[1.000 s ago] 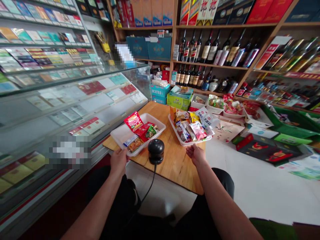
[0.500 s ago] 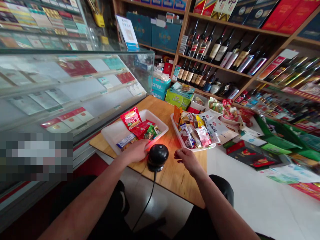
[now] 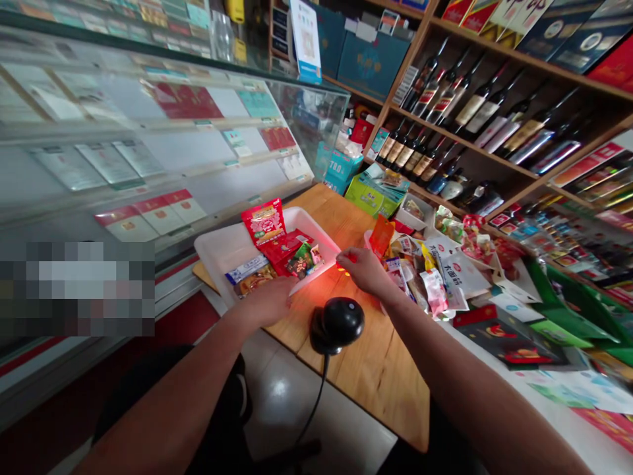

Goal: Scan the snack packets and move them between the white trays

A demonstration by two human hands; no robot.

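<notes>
A white plastic tray point(image 3: 212, 251) with several snack packets sits on the small wooden table point(image 3: 390, 369). Among them are a red pouch point(image 3: 264, 223) standing up and a blue-and-white packet point(image 3: 247, 269). My left hand point(image 3: 267, 302) is closed at the tray's near edge, its fingertips partly hidden. At the tray's right corner, my right hand point(image 3: 364, 269) has its fingers pinched together on the rim. Between and below both hands stands a black desktop barcode scanner point(image 3: 342, 321) with a cord, casting red light on the tray and the wood.
Behind my right forearm is a second tray of snacks, with a pink-and-white packet point(image 3: 435, 291) in it. A glass display counter point(image 3: 208, 152) runs along the left. Bottle shelves point(image 3: 459, 119) stand at the back; boxes point(image 3: 514, 336) lie to the right.
My right hand has moved from beside the second tray over to the right corner of the first one. My left hand stays at the near edge. The view has turned left.
</notes>
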